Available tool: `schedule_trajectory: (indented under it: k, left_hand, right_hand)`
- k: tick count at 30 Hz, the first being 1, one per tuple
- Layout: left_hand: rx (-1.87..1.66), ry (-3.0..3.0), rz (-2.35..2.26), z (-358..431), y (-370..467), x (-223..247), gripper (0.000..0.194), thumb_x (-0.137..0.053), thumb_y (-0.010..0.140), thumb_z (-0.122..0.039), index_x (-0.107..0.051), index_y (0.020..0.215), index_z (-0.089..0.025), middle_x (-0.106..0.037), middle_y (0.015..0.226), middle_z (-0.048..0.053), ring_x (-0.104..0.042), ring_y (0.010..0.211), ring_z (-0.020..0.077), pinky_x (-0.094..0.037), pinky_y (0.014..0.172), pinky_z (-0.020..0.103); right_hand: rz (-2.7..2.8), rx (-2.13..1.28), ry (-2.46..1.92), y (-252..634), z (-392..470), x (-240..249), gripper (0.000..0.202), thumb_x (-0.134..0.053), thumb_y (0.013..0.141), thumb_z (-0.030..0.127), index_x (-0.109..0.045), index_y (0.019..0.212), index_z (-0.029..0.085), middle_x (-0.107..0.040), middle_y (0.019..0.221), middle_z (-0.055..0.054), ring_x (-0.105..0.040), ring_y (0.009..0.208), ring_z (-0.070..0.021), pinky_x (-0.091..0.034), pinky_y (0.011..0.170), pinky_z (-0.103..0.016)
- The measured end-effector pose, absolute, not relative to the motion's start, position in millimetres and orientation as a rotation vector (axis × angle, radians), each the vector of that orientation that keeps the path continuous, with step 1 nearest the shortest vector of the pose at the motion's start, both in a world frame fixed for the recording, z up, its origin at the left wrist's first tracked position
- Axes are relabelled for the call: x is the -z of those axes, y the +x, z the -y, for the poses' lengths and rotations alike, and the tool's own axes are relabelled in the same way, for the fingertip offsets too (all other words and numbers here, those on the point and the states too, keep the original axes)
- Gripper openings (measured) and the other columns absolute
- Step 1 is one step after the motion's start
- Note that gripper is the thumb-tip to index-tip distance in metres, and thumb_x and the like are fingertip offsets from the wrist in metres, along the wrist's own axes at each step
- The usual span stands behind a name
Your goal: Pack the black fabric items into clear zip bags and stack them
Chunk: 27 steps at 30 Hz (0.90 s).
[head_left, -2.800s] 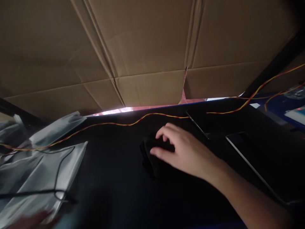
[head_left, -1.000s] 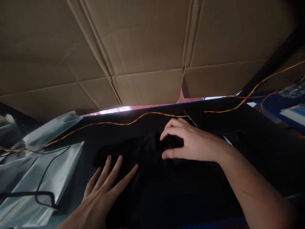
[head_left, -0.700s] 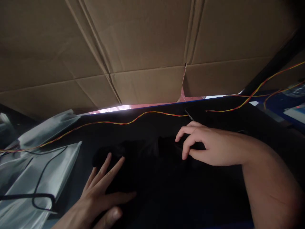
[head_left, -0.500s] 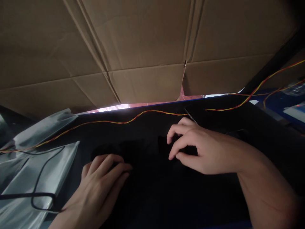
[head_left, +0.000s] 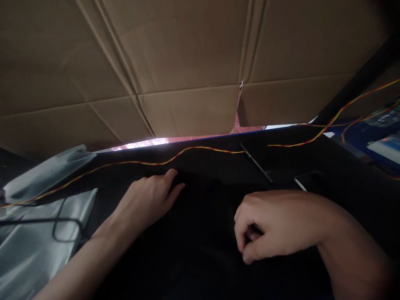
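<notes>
Black tabletop, dark cloth between both grips

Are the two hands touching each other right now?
Apart. The head view shows it: the left hand and the right hand have a wide, dark gap between them, with no fingers meeting.
</notes>
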State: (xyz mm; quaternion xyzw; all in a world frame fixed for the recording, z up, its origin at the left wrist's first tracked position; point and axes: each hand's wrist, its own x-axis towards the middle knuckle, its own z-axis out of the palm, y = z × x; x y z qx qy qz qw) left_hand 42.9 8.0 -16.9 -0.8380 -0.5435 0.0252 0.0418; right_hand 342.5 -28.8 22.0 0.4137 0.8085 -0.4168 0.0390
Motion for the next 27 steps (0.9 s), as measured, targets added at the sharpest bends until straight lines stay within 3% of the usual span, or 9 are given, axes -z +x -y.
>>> schedule_trajectory:
  k: [4,8,13,17,20,22,24,26,27]
  left_hand:
    - [0.066,-2.524,1.674,-4,44,29,0.025,-0.046,0.108,-0.037,-0.065,0.099,-0.023,-0.071,0.071,0.004,-0.068,0.056,0.0235,-0.031,0.05,0.03]
    - [0.263,-2.803,1.427,-1,46,31,0.029,-0.044,0.113,-0.034,-0.068,0.126,-0.028,-0.077,0.106,0.004,-0.074,0.092,0.022,-0.052,0.076,0.032]
    - [0.388,-3.181,1.063,5,48,35,0.035,-0.057,0.109,-0.035,-0.069,0.142,-0.032,-0.069,0.13,0.008,-0.065,0.115,0.0285,-0.053,0.099,0.047]
    - [0.307,-3.101,1.223,7,43,48,0.074,-0.058,0.109,-0.054,-0.032,0.172,-0.026,-0.043,0.172,0.018,-0.04,0.156,0.0426,-0.042,0.12,0.065]
    - [0.337,-3.074,1.238,6,42,54,0.091,-0.054,0.108,-0.064,-0.012,0.176,-0.021,-0.034,0.178,0.022,-0.027,0.165,0.0455,-0.035,0.124,0.07]
    - [0.494,-3.059,1.212,5,43,53,0.08,-0.058,0.108,-0.06,-0.027,0.168,-0.017,-0.047,0.169,0.023,-0.036,0.161,0.0434,-0.039,0.122,0.066]
    - [0.669,-3.024,1.222,3,45,49,0.043,-0.058,0.11,-0.043,-0.051,0.144,-0.018,-0.064,0.15,0.019,-0.052,0.149,0.0377,-0.045,0.117,0.058]
    - [0.695,-3.016,1.259,2,46,44,0.013,-0.054,0.109,-0.03,-0.061,0.116,-0.021,-0.07,0.132,0.013,-0.063,0.133,0.0325,-0.05,0.109,0.051]
    - [0.652,-3.028,1.27,1,46,42,0.01,-0.054,0.108,-0.027,-0.062,0.108,-0.021,-0.07,0.127,0.011,-0.064,0.126,0.0312,-0.052,0.105,0.05]
  right_hand:
    - [-2.382,1.144,1.276,335,32,-21,0.027,-0.09,0.066,0.024,-0.083,0.09,0.034,-0.069,0.078,0.007,-0.065,0.072,-0.0164,-0.034,0.051,-0.025]
    - [-2.427,1.247,1.166,318,42,-24,0.054,-0.096,0.068,0.03,-0.082,0.119,0.042,-0.071,0.075,0.009,-0.068,0.075,-0.0175,-0.039,0.058,-0.026]
    - [-2.381,1.334,1.002,302,51,-15,0.048,-0.087,0.077,0.025,-0.085,0.121,0.042,-0.075,0.076,0.009,-0.066,0.069,-0.0157,-0.039,0.059,-0.027]
    - [-2.3,1.433,0.935,309,48,-10,0.032,-0.083,0.076,0.021,-0.091,0.102,0.038,-0.074,0.071,0.008,-0.063,0.062,-0.0126,-0.041,0.057,-0.026]
    - [-2.254,1.508,0.924,314,42,-16,0.023,-0.086,0.079,0.03,-0.091,0.101,0.036,-0.075,0.071,0.007,-0.064,0.062,-0.0133,-0.041,0.056,-0.026]
    - [-2.314,1.553,0.996,314,37,-20,0.018,-0.082,0.087,0.035,-0.09,0.103,0.034,-0.078,0.078,0.006,-0.069,0.069,-0.0142,-0.045,0.061,-0.026]
    - [-2.467,1.555,1.138,313,31,-18,0.017,-0.074,0.095,0.031,-0.088,0.105,0.034,-0.083,0.093,0.005,-0.075,0.083,-0.0157,-0.051,0.074,-0.027]
    - [-2.617,1.459,1.383,312,23,-9,0.023,-0.067,0.1,0.028,-0.084,0.115,0.034,-0.084,0.108,0.003,-0.076,0.096,-0.018,-0.054,0.085,-0.03]
    - [-2.652,1.384,1.539,312,19,-2,0.029,-0.065,0.102,0.029,-0.081,0.125,0.034,-0.083,0.112,0.001,-0.076,0.098,-0.0193,-0.055,0.087,-0.032]
